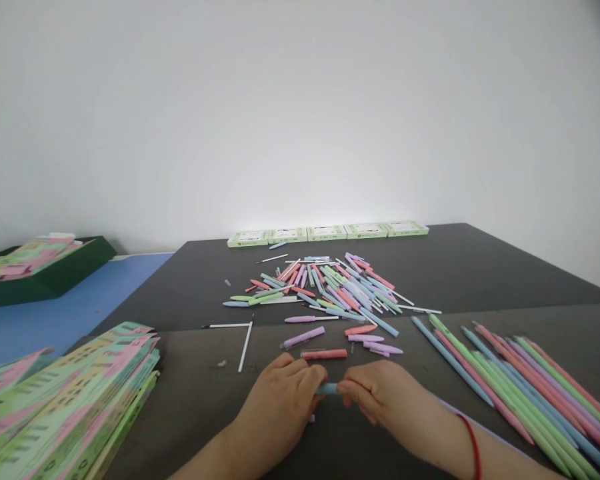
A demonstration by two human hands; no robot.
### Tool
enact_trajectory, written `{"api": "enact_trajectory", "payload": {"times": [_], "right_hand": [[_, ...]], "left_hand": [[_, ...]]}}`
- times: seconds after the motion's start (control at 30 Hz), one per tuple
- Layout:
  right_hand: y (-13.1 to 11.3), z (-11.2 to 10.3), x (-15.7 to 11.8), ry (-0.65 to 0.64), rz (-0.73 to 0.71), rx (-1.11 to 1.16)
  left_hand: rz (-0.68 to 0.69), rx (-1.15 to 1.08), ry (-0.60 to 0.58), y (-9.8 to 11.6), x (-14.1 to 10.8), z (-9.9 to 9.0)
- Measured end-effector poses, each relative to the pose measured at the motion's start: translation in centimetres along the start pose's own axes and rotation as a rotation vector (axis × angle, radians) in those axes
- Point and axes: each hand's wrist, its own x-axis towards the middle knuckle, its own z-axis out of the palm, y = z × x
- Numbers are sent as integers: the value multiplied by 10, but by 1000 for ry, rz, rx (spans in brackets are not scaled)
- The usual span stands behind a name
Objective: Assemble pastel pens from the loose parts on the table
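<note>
My left hand (286, 401) and my right hand (380, 395) meet near the table's front edge, each closed on an end of one blue pen part (329, 389). The ends of that part are hidden in my fingers. Just beyond my hands lie a red pen barrel (325, 354), a purple barrel (304, 337), a red tip piece (361, 330) and several purple tip pieces (384, 349). A large pile of mixed pen parts (350, 290) spreads behind them. Two white refills (245, 347) lie to the left of my left hand.
Long assembled-looking pens (525, 393) lie in a row at the right. Printed green and pink packets (75, 400) are stacked at the left. Flat boxes (327, 233) line the table's back edge. A dark green tray (55, 281) with packets stands on a blue surface (125, 283).
</note>
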Motion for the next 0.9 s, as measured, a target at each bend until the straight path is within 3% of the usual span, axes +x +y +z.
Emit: {"api": "enact_trajectory", "payload": {"times": [0.3,0.63,0.9], "right_hand": [[1,1,0,84,-77,-30],[1,-14,-2,134,-106,-69],[19,-47,0,169,-28,-32]], "left_hand": [[-221,-36,-79,9,-2,-14],[-168,14,-141,4,2,-20],[-207,-14,50,-10,-2,-20]]}}
